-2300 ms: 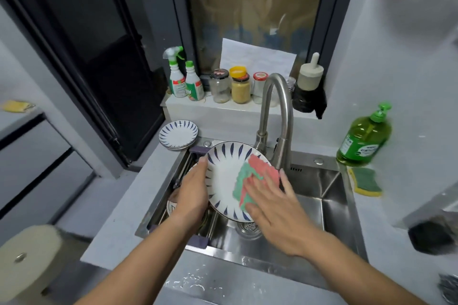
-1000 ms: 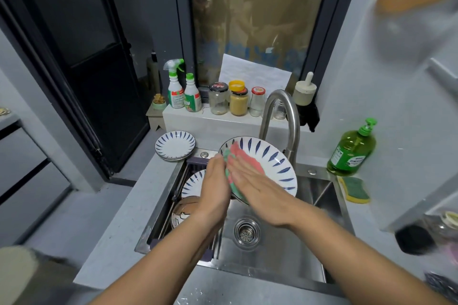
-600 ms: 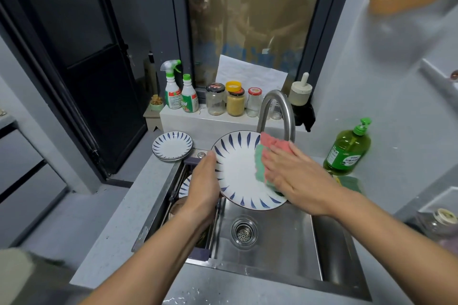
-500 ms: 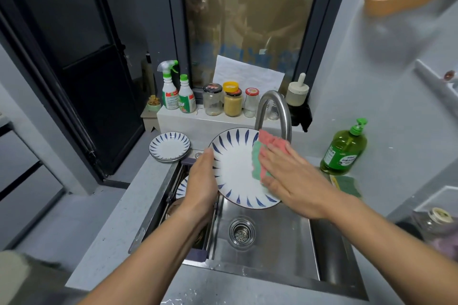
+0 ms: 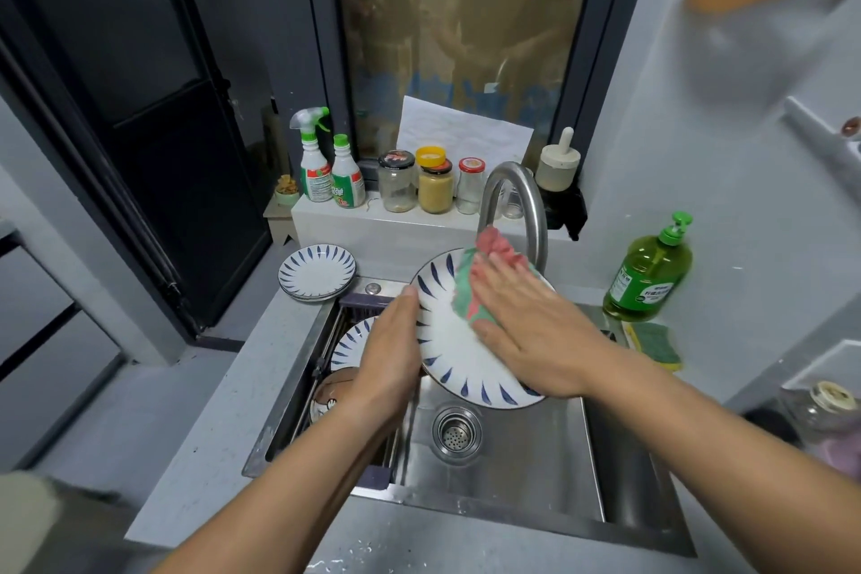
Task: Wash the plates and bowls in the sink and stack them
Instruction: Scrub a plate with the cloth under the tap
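A white plate with blue leaf marks is tilted upright over the steel sink. My left hand grips its left rim. My right hand lies flat with straight fingers, pressing a pink and green cloth against the plate's face. More dishes sit in a rack at the sink's left: a blue-marked plate and a brown patterned bowl, both partly hidden by my left arm. Washed blue-marked plates are stacked on the counter's back left.
The curved faucet stands right behind the plate. A green soap bottle and a sponge sit right of the sink. Spray bottles and jars line the ledge. The drain lies below the plate.
My right hand has slid the cloth slightly left and up across the plate's face. The left hand keeps its grip on the rim.
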Available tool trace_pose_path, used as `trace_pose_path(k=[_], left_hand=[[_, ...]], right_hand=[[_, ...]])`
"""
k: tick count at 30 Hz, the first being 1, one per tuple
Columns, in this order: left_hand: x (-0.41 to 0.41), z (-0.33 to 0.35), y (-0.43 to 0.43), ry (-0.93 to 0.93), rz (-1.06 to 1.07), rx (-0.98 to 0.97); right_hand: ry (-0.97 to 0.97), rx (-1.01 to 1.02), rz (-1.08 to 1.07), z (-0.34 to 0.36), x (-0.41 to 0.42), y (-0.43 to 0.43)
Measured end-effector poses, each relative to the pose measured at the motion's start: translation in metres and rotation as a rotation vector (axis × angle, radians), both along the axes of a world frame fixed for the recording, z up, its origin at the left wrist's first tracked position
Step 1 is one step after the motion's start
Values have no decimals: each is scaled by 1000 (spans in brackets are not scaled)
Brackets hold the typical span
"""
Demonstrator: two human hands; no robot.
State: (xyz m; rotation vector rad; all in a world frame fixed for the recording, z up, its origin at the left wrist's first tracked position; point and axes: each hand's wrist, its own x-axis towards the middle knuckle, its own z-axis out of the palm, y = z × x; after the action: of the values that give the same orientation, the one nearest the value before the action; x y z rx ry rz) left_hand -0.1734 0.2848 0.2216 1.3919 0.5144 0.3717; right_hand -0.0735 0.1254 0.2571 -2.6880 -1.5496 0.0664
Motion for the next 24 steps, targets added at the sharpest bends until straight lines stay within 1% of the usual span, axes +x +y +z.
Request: trace_pose_path(k=[2, 3, 5, 7, 10, 12, 13, 15, 17, 19, 22, 24], left_hand=[[0, 6, 5, -23, 47, 70], [0, 8, 7, -34, 55, 98], [-2, 11, 8, -33, 62, 125], [-4, 13, 7, -35, 50, 145], [-6, 20, 1, -18, -61, 172], [-8, 24, -6, -1, -146, 190], [-7, 22, -7, 3, -188, 219], [-5, 18, -7, -25, -237, 258], [-5, 18, -4, -39, -251, 211], [-5, 19, 0, -38, -281, 189], [-10, 30, 2, -22, -294, 196], [-12, 33, 2, -36, -318, 195]], right_hand=[[-68, -20, -86, -3, -2, -8], [-67, -15, -119, -7, -7, -10], [-5, 43, -167, -14, -16, -14], [80, 175, -215, -16, -15, -12], [205, 439, -275, -8, -1, -2], [267, 547, -306, 1, 10, 5], [278, 557, -291, 7, 13, 8], [263, 522, -185, 16, 17, 14], [280, 472, -97, 21, 22, 15], [356, 416, -71, 30, 26, 11], [529, 336, -76, 39, 32, 3], [551, 311, -80, 43, 36, 3]])
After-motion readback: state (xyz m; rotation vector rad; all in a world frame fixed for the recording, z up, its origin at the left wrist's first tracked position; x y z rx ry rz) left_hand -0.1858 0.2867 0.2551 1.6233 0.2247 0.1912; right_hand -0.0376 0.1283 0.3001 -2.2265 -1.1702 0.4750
